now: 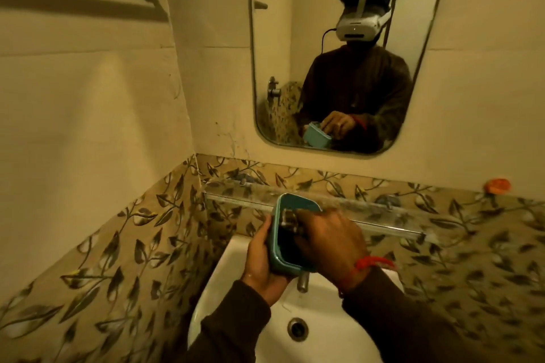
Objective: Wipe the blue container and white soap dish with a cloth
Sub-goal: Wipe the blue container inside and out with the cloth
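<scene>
Over sink (236, 289), hands (298, 253) grip blue container (277, 256).

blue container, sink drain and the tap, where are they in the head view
blue container (298, 204): head view, on the inner wall near its far rim.
sink drain (298, 329): head view, on the round metal ring in the basin.
tap (303, 282): head view, on the metal spout below the container.

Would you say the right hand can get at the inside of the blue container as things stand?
Probably yes: the left hand holds the blue container tilted with its opening towards the right hand, whose fingers already seem to reach inside.
</scene>
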A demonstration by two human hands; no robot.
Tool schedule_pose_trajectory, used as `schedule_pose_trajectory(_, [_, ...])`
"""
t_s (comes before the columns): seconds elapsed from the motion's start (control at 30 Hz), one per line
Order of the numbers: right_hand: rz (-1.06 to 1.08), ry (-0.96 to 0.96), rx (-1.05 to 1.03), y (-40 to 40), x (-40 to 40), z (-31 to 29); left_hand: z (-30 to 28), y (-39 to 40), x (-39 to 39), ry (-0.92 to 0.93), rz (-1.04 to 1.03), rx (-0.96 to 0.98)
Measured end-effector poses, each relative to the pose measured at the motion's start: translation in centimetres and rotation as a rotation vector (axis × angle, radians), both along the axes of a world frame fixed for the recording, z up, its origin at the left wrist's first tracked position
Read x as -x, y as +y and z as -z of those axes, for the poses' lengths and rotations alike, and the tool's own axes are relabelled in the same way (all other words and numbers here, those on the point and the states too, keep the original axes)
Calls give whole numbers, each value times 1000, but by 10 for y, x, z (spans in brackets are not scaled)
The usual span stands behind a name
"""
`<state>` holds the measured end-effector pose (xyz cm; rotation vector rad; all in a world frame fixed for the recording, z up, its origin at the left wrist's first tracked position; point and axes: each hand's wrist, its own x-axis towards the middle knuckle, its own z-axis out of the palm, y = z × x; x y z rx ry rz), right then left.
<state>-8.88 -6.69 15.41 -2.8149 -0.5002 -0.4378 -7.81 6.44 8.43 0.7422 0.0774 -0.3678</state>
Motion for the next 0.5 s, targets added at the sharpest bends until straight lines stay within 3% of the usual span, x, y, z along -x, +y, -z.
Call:
schedule_pose_trajectory(0.07, [37, -19, 244, 3, 4, 4, -5, -16, 4, -30, 24, -25])
schedule_pose_trajectory(0.13, [28, 15, 322, -3, 4, 3, -5, -24, 6, -58, 40, -44])
schedule_pose_trajectory(0.27, [-142, -40, 296, -22, 16, -5, -5, -28, 5, -59, 55, 0])
schedule_pose_trajectory(0.37, [-312, 28, 284, -30, 29, -10, -6, -30, 3, -55, 75, 9])
schedule_pose_trajectory(0.5, [-237, -22, 328, -41, 31, -19, -6, -43, 9, -60, 134, 47])
